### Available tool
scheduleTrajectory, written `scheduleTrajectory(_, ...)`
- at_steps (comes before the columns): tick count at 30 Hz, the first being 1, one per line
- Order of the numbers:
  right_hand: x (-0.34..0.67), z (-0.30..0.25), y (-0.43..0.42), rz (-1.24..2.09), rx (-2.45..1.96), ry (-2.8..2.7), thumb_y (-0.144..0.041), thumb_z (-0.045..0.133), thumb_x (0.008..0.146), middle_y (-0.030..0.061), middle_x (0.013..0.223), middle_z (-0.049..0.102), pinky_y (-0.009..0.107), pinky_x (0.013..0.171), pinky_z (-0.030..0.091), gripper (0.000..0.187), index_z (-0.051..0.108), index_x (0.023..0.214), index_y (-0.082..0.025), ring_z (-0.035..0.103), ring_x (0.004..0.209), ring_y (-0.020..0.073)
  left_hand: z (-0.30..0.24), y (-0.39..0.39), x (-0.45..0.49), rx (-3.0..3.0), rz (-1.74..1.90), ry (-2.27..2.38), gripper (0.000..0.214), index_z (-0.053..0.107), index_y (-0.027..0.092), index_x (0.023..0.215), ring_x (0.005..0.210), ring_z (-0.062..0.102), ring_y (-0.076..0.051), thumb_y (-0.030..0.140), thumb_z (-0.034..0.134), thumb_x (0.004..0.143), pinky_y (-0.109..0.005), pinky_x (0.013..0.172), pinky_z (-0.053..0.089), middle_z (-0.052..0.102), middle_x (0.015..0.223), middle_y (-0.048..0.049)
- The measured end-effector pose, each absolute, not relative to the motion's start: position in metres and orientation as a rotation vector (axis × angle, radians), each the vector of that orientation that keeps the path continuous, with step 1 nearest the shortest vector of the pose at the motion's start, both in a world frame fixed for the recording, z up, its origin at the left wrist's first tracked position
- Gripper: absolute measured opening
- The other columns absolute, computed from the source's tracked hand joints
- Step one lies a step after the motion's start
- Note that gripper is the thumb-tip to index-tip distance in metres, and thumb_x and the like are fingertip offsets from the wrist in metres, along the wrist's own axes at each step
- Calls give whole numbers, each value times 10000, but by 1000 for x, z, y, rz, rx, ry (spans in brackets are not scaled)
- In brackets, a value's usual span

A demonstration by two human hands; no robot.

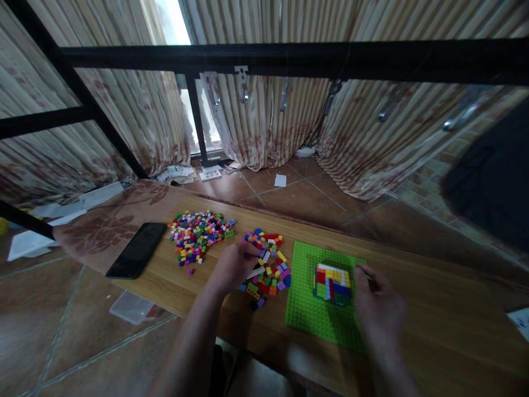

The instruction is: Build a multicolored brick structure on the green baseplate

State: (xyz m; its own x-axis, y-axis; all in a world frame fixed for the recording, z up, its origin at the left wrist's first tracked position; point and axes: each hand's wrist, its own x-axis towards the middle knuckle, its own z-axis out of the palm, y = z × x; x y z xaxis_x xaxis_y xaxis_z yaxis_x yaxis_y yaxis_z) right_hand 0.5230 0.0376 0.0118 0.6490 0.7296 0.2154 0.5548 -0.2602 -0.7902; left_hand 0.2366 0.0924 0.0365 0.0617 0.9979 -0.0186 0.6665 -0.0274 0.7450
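My left hand (235,268) reaches into the smaller pile of mixed toy bricks (273,273), its thumb and fingers drawn together. A purple brick (262,253) is right at those fingertips; whether they grip it is unclear. To the right lies a green studded baseplate (303,298). On it sits a low block of bricks (332,283) in red, white, yellow and blue. My right hand (379,303) is beside this block, over the baseplate's right edge, with its fingers curled in. What it pinches, if anything, is too small or hidden to name.
A larger heap of tiny colourful bricks (196,234) lies on the wooden board (438,309), left of my hands. Beside it is a black phone (137,250). A clear plastic container (132,306) rests on the floor. Beyond, a black metal frame (289,59) crosses before the curtains.
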Motion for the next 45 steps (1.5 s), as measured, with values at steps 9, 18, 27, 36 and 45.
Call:
scheduleTrajectory(9,521,10,37,268,-1851,-998,-470,567,782,155,955,736,410,747,502,405,748,931,-140,660,805,266,54,81,230,2047,454,1576,68,715,217,722,756,634,-180,189,741,666,-257,706,459,707,779,-13)
scheduleTrajectory(18,522,9,34,334,-1838,-1029,-511,580,782,146,932,735,391,715,504,416,746,915,-154,661,781,261,44,88,236,2091,493,1633,329,755,257,826,838,649,-200,31,557,692,-283,787,470,722,847,-23)
scheduleTrajectory(27,523,15,32,372,-1832,-1048,-501,584,777,139,941,737,386,724,509,402,742,908,-155,665,781,254,42,94,272,2238,496,1818,210,709,230,1005,998,580,-266,254,574,847,-385,861,454,644,1035,-102)
scheduleTrajectory(36,535,15,31,325,-1800,-996,-473,585,786,143,961,734,408,787,499,377,744,910,-155,668,843,263,42,96,285,2288,327,1925,215,686,202,999,1073,547,-309,316,564,864,-461,920,421,585,1103,-132)
scheduleTrajectory(45,537,17,31,335,-1755,-985,-453,596,792,126,955,725,398,804,492,347,739,907,-159,660,858,250,45,95,268,2175,691,1710,205,629,185,993,1049,578,-261,251,665,802,-408,927,464,600,1102,-112)
